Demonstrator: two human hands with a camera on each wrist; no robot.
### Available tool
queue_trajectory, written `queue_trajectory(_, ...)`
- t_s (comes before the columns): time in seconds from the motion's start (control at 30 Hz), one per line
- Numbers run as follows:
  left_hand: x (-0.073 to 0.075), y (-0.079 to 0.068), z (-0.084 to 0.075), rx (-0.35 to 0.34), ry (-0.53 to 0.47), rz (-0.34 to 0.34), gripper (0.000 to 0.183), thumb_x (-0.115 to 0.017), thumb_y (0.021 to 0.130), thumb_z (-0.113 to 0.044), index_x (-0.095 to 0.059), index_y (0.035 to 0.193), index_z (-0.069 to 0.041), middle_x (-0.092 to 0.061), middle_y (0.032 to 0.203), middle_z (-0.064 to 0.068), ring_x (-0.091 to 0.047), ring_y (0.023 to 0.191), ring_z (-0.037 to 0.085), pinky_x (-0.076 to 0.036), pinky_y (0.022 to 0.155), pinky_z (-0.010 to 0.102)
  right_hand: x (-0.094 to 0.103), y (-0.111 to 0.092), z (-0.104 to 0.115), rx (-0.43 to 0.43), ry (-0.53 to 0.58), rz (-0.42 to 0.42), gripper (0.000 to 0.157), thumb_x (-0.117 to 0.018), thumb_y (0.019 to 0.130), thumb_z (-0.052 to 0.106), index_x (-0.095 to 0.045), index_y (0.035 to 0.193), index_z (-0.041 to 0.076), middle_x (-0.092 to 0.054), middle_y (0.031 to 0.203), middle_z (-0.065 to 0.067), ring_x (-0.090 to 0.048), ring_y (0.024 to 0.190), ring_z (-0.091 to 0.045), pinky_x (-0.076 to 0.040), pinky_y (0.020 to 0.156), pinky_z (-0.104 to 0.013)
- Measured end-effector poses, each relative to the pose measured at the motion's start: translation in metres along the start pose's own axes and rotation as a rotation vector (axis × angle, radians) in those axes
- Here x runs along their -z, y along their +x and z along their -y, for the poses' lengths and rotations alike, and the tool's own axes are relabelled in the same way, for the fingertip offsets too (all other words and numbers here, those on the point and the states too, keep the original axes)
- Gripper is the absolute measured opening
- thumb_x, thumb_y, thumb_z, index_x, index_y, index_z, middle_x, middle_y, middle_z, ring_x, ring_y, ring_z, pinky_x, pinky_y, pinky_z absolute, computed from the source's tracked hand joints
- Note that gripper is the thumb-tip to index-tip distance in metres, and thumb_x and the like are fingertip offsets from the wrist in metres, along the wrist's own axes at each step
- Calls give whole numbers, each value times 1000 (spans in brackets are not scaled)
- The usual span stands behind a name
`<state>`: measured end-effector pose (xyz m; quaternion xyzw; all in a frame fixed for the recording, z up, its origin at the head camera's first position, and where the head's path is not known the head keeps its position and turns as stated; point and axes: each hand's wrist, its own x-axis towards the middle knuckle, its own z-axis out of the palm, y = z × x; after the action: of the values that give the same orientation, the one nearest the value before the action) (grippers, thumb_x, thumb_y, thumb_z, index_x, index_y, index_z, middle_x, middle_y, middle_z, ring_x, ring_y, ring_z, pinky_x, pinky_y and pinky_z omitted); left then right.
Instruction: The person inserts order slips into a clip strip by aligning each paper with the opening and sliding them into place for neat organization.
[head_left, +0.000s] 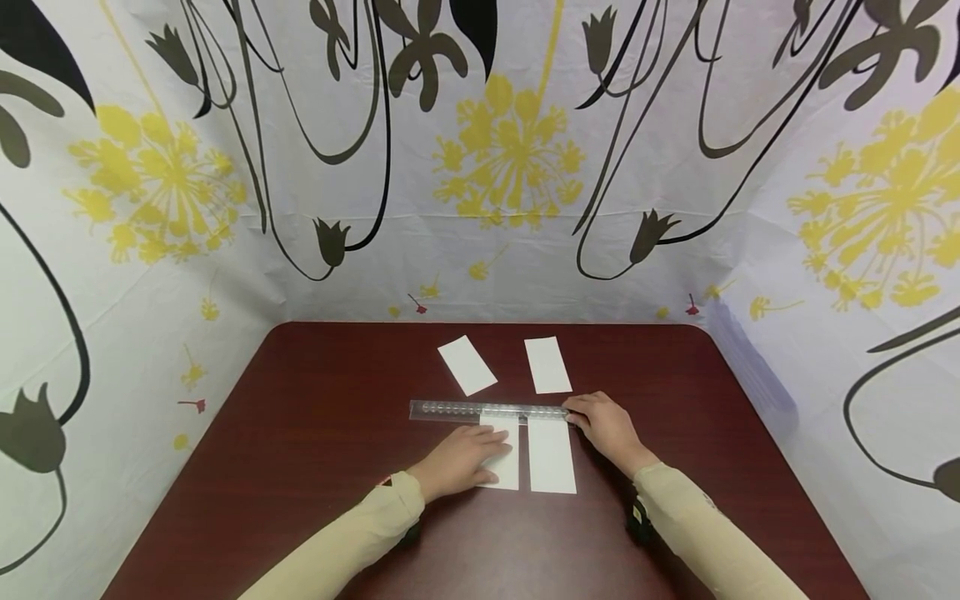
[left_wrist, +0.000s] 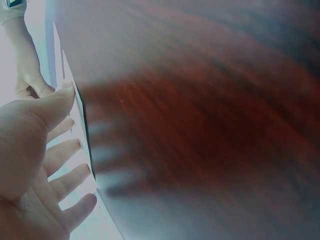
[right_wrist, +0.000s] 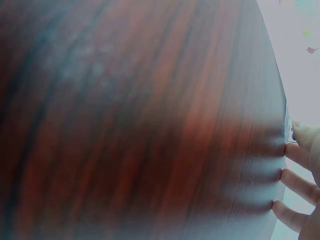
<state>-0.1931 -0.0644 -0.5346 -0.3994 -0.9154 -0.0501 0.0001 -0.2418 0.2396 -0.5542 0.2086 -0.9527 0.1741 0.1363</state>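
A clear ruler (head_left: pixel 450 409) lies crosswise over the upper ends of two white paper cards, a left card (head_left: pixel 508 477) and a right card (head_left: pixel 552 458), set side by side with a narrow gap. My left hand (head_left: pixel 456 460) rests on the left card with its fingers spread, covering part of it. In the left wrist view the fingers of this left hand (left_wrist: pixel 30 150) look extended. At the ruler's right end, my right hand (head_left: pixel 609 429) holds it between thumb and fingers. The right wrist view catches only the thumb and several fingertips of the right hand (right_wrist: pixel 300 185), low against the tabletop.
Two more white cards lie beyond the ruler, a tilted one (head_left: pixel 467 365) on the left and a straighter one (head_left: pixel 548 365) on the right. The dark red-brown table (head_left: pixel 337 392) has rounded far corners. A flower-patterned cloth (head_left: pixel 465 275) hangs behind and along both sides.
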Motion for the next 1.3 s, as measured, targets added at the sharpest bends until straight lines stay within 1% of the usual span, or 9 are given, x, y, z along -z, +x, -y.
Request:
queue_trajectory(0.2, 0, 0, 0, -15, 6, -22, 55, -69, 90, -43, -58, 139, -21, -53, 150, -2, -50, 138, 23, -42, 113, 40, 0, 0, -1, 0, -4, -1, 24, -70, 92, 21, -74, 116, 16, -74, 114, -3, -66, 108, -23, -57, 85, -44)
queue_trajectory(0.4, -2, 0, 0, 13, -6, 7, 56, -67, 91, -44, -55, 142, -23, -50, 152, -4, -47, 141, 21, -40, 115, 41, 0, -1, 0, -3, -2, -1, 23, -71, 91, 20, -75, 113, 17, -75, 113, -2, -66, 108, -23, -57, 84, -44)
queue_trajectory(0.53, -2, 0, -2, 19, -7, 9, 56, -67, 91, -44, -55, 142, -24, -50, 152, -5, -47, 141, 20, -40, 115, 40, 0, -1, 0, -1, -4, -5, 22, -72, 90, 20, -75, 112, 17, -75, 112, -2, -66, 108, -24, -57, 84, -44)
queue_trajectory(0.83, -5, 2, -2, 8, 4, -2, 56, -67, 91, -45, -55, 142, -24, -50, 152, -5, -47, 141, 20, -40, 115, 40, -2, -1, 0, 7, -3, -24, 23, -73, 89, 19, -75, 112, 16, -75, 111, -2, -66, 107, -24, -58, 83, -45)
queue_trajectory(1.13, -3, 4, -4, -14, 22, -19, 56, -68, 90, -45, -56, 141, -23, -52, 150, -4, -49, 139, 21, -43, 113, 41, -2, 0, 0, 6, 1, -30, 23, -73, 89, 18, -75, 112, 15, -75, 111, -2, -66, 107, -24, -57, 84, -44)
queue_trajectory(1.3, -3, 6, -5, -14, 26, -16, 56, -66, 91, -46, -55, 141, -23, -51, 151, -4, -49, 139, 21, -42, 113, 41, -1, 0, 0, 8, 0, -27, 24, -72, 90, 19, -75, 113, 15, -75, 112, -2, -66, 107, -24, -57, 84, -45)
